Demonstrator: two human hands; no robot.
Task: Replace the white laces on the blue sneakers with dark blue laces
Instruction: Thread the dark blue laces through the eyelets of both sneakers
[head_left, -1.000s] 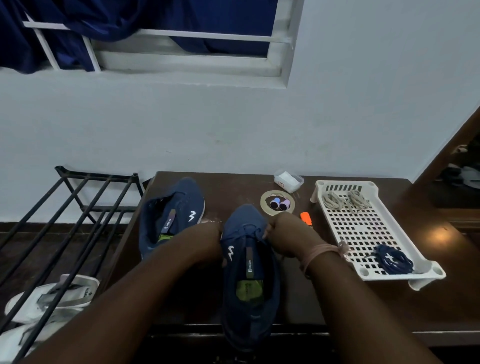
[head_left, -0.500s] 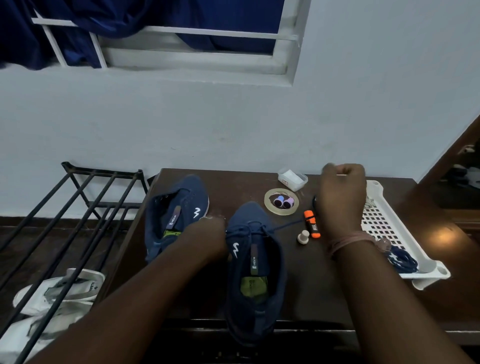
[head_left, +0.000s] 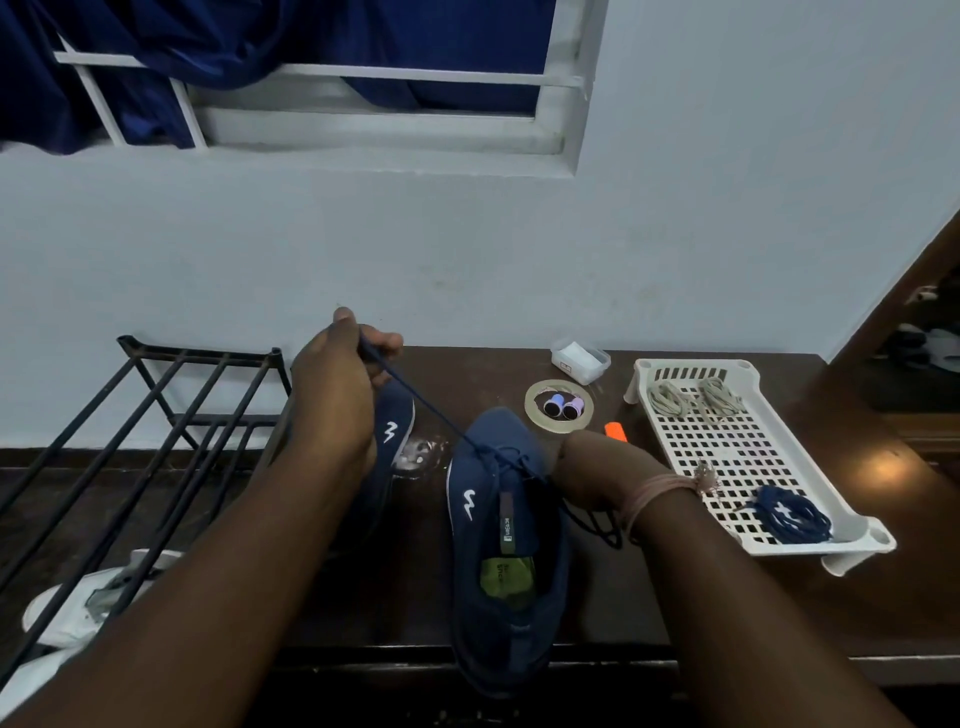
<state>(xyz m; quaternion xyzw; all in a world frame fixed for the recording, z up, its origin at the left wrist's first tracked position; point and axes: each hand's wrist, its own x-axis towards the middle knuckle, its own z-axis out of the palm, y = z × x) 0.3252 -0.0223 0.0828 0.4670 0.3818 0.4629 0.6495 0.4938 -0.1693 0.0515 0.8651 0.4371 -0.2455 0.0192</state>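
Up left, left hand (head_left: 332, 395) pinching dark blue lace (head_left: 415, 402)

A dark brown worktop (head_left: 649, 597) stands against a pale wall (head_left: 519, 249). On it, beyond the right-hand fingers, lie a ring of clear tape (head_left: 535, 415) with two small thread spools (head_left: 563, 407) inside, an orange marker (head_left: 615, 431) just beside the ring, and a small clear box (head_left: 580, 359) farther back. Left of the left-hand fingers stands a black metal rack (head_left: 156, 415), with white shoes (head_left: 72, 618) beneath. Above, dark blue cloth (head_left: 156, 52) hangs at a white-barred window (head_left: 395, 124).
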